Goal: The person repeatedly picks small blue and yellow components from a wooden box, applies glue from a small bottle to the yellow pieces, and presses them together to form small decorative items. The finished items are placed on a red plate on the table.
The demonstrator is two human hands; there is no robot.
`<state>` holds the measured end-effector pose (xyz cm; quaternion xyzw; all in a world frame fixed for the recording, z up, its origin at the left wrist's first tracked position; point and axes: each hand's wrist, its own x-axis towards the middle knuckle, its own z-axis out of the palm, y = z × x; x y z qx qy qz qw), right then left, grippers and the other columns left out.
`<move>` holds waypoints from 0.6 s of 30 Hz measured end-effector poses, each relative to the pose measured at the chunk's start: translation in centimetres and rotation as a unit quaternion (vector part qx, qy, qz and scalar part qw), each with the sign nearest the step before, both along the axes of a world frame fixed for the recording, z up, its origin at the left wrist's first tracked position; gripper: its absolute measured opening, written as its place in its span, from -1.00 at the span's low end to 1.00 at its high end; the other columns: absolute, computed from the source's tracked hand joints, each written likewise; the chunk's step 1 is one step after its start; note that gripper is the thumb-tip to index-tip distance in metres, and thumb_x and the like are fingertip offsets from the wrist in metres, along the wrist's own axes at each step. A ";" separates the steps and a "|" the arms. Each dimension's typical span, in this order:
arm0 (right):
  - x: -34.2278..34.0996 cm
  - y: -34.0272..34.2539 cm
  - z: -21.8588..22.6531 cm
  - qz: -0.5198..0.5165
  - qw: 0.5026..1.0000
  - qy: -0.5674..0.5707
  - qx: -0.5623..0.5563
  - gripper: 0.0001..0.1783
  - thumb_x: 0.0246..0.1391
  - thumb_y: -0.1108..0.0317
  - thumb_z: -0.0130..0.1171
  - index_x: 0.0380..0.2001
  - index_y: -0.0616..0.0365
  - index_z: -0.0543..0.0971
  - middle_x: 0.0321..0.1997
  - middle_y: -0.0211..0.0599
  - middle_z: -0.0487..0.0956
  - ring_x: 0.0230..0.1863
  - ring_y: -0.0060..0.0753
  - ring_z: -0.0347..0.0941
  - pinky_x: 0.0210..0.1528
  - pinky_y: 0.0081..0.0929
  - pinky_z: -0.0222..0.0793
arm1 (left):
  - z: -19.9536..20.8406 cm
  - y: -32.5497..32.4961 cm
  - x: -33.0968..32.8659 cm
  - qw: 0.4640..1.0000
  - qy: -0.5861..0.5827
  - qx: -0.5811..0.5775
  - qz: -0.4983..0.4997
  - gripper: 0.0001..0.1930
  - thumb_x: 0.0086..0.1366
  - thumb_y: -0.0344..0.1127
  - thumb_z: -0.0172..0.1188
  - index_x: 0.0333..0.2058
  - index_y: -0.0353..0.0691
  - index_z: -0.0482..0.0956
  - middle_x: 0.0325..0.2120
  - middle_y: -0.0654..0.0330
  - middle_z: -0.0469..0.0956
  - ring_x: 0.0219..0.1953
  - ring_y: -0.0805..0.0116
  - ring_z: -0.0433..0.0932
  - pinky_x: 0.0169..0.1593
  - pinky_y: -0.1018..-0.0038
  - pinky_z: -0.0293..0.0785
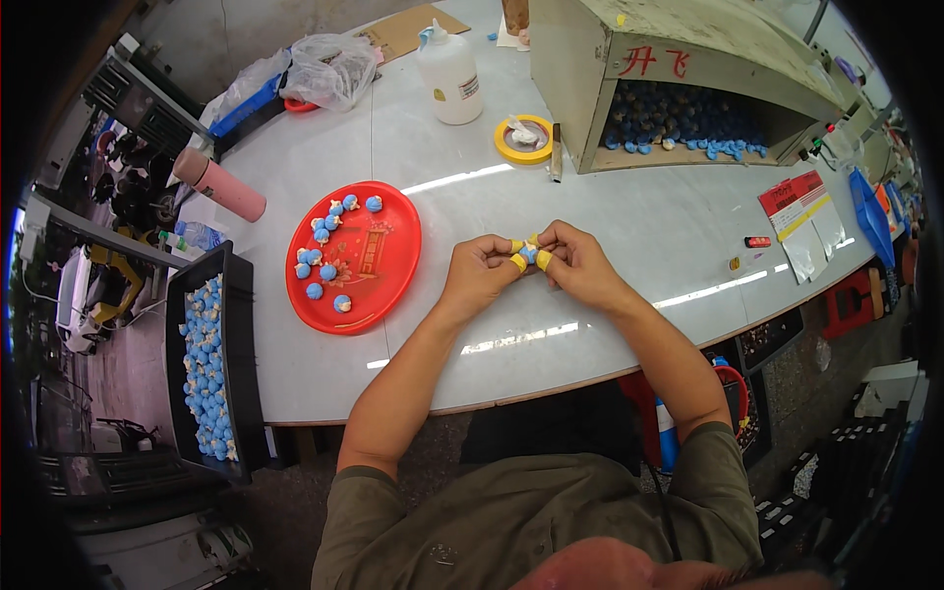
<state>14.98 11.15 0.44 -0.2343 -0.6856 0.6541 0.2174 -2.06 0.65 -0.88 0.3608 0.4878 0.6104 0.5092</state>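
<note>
Between my fingertips, over the middle of the table, is a small blue and cream piece (529, 255). My left hand (480, 267) pinches it from one side and my right hand (582, 264) from the other. Yellow wraps cover the tips of the thumbs and forefingers on both hands. Left of my hands lies a round red tray (379, 285) with several small blue and cream pieces (321, 228) along its left part. What exactly the pieces depict is too small to tell.
A black bin (246, 344) full of blue pieces stands at the table's left edge. Behind are a pink bottle (221, 185), a white plastic bottle (449, 79) and a yellow tape roll (524, 140). At the back right, an open-fronted box (590, 108) holds more blue pieces.
</note>
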 end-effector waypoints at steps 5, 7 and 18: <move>0.0 -0.1 -0.5 -0.002 1.000 0.013 0.024 -0.81 0.08 0.62 0.00 -0.20 0.35 0.45 -0.43 -0.32 0.53 -0.55 -0.70 0.39 -0.51 -0.63 0.28 | -0.4 0.0 0.2 1.000 -0.005 0.014 0.004 -0.85 0.31 -0.59 0.18 -0.17 -0.52 0.52 -0.16 -0.02 0.62 -0.16 0.30 0.67 0.04 0.37 0.66; 0.0 -0.1 -0.5 -0.004 1.000 0.012 0.029 -0.81 0.08 0.63 0.00 -0.20 0.36 0.45 -0.43 -0.32 0.54 -0.55 -0.70 0.39 -0.51 -0.62 0.29 | -0.1 -0.1 0.3 1.000 0.013 0.010 0.008 -0.86 0.31 -0.60 0.17 -0.18 -0.52 0.52 -0.16 -0.02 0.61 -0.16 0.31 0.67 0.04 0.36 0.66; -0.1 0.2 0.1 -0.008 1.000 0.003 0.007 -0.74 0.07 0.64 -0.01 -0.14 0.39 0.46 -0.34 -0.24 0.59 -0.49 -0.64 0.48 -0.44 -0.62 0.39 | 0.1 0.2 0.0 1.000 -0.011 -0.014 0.008 -0.83 0.28 -0.61 0.14 -0.15 -0.51 0.52 -0.17 -0.03 0.61 -0.18 0.27 0.69 -0.05 0.44 0.68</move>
